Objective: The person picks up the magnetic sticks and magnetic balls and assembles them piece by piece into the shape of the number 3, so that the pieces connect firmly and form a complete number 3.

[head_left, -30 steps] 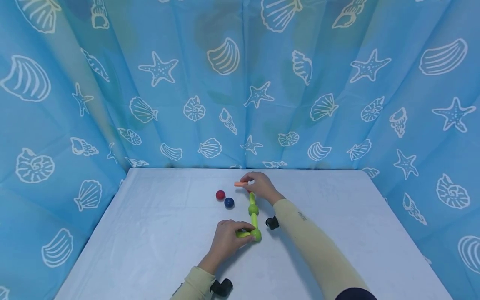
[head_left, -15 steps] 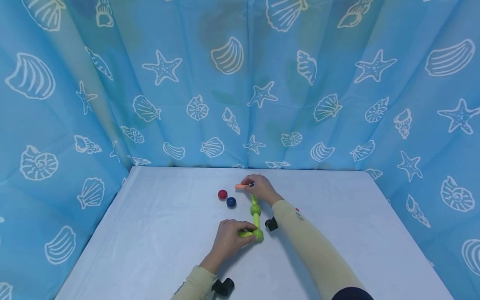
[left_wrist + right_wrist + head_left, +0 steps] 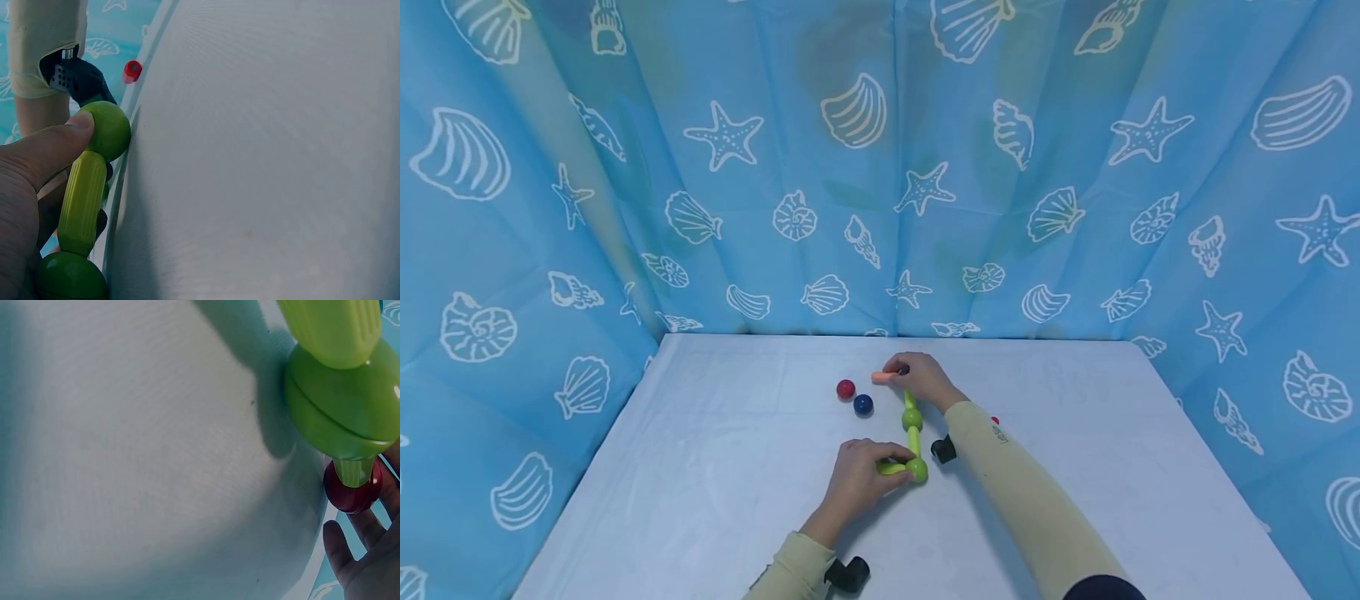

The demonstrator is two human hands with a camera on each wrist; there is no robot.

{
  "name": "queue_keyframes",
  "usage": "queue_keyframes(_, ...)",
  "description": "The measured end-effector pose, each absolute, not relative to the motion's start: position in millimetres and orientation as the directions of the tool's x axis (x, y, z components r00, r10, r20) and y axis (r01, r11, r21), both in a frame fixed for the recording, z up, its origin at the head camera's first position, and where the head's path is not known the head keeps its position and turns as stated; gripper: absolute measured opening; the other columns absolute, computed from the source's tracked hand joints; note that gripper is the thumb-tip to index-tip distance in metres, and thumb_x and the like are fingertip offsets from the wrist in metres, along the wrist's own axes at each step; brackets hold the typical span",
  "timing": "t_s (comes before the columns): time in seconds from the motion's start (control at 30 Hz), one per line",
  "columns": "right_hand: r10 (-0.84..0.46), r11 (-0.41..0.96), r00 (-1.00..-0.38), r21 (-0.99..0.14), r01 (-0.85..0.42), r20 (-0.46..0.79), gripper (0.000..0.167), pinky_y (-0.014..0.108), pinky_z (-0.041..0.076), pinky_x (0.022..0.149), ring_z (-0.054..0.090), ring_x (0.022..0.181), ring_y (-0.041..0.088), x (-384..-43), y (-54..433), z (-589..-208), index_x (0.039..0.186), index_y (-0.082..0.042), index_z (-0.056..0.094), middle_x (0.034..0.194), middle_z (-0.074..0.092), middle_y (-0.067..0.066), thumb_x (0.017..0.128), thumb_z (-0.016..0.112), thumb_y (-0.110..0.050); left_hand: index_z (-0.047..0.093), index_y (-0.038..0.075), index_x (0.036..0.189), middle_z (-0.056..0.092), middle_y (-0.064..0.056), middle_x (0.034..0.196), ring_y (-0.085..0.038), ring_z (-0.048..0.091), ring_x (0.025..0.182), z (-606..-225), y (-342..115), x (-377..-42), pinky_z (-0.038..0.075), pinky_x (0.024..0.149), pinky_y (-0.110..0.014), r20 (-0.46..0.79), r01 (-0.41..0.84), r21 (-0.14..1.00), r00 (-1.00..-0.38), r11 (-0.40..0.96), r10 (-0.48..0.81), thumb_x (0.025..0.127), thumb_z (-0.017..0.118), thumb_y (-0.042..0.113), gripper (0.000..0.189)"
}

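Chain of green balls and rods (image 3: 912,419) runs lengthwise over the white table (image 3: 700,458), bending at the near corner. The left hand (image 3: 859,477) is pinching that corner, thumb right on the ball. Up at the far end, the right hand (image 3: 922,377) has an orange stick (image 3: 881,377) gripped near a dark red ball (image 3: 353,497) on the last rod. Loose bright red ball (image 3: 846,389) and navy ball (image 3: 863,406) sit nearby.

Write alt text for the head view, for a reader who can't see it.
A person's left hand grips the near end of a green ball-and-rod chain; their right hand holds an orange rod near the chain's far end. Left of the chain, a red ball and a blue ball lie on the white table before a blue seashell curtain.
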State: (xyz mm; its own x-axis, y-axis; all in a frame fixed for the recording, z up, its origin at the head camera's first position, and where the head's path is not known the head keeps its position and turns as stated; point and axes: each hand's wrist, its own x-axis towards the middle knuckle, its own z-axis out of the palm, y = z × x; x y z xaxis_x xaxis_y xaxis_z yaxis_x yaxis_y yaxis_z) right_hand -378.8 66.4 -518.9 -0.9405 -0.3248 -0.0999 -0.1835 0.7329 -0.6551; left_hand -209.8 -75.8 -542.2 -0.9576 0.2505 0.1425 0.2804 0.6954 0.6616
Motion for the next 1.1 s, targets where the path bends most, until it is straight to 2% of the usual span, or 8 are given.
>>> queue_keyframes(0.43, -0.324, 0.749, -0.939, -0.636, -0.183, -0.111, 0.016, 0.035, 0.051, 0.092, 0.058, 0.097, 0.019, -374, 67, -516, 0.114, -0.018, 0.072, 0.105, 0.066, -0.001, 0.098, 0.069, -0.019, 0.079, 0.030, 0.109, 0.073, 0.018, 0.098, -0.006, 0.056, 0.087, -542, -74, -209, 0.040, 0.101, -0.052, 0.117, 0.258, 0.671, -0.962, 0.695, 0.245, 0.086, 0.082, 0.039, 0.025)
queue_keyframes(0.77, -0.282, 0.755, -0.955, -0.636, -0.161, -0.093, 0.023, 0.039, 0.051, 0.099, 0.059, 0.112, 0.022, -373, 78, -513, 0.122, -0.017, 0.068, 0.119, 0.066, 0.003, 0.101, 0.065, -0.025, 0.079, 0.030, 0.110, 0.074, 0.016, 0.102, -0.005, 0.056, 0.087, -541, -75, -210, 0.040, 0.103, -0.053, 0.121, 0.267, 0.668, -0.960, 0.695, 0.252, 0.086, 0.081, 0.039, 0.026)
queue_keyframes(1.1, -0.276, 0.761, -0.956, -0.630, -0.154, -0.099, 0.028, 0.042, 0.053, 0.093, 0.062, 0.108, 0.024, -371, 97, -513, 0.125, -0.016, 0.066, 0.115, 0.067, 0.006, 0.100, 0.065, -0.027, 0.078, 0.032, 0.109, 0.074, 0.017, 0.103, -0.006, 0.058, 0.089, -543, -73, -211, 0.039, 0.103, -0.053, 0.115, 0.255, 0.653, -0.964, 0.713, 0.239, 0.085, 0.082, 0.040, 0.026)
